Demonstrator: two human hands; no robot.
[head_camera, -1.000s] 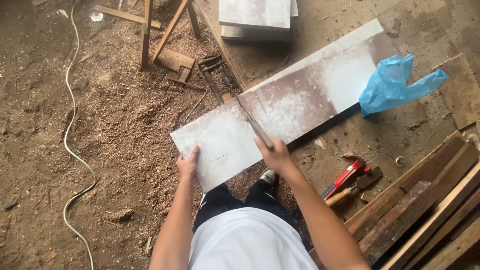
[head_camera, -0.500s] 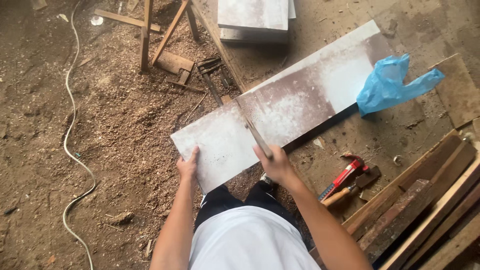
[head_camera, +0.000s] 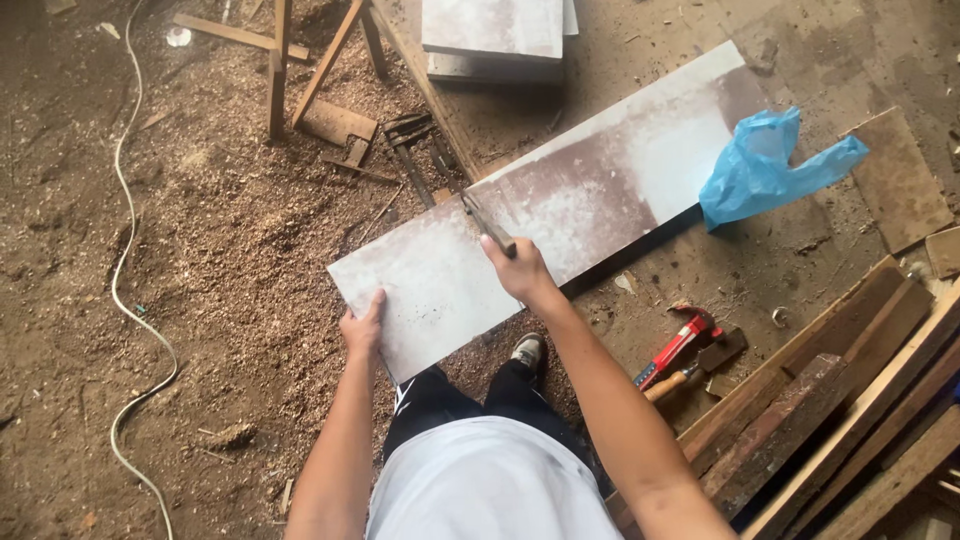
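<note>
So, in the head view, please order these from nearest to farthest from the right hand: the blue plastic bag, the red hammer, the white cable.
From the right hand, which holds a thin tool on the board:
1. Red hammer, on the floor to its lower right.
2. Blue plastic bag, at the board's far right end.
3. White cable, far left on the sawdust.

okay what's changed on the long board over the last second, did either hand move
Barely anything. The right hand keeps its grip on the thin metal tool, which has slid slightly up the long board. The left hand still holds the board's near edge. The blue plastic bag and red-handled hammer stayed put.
</note>
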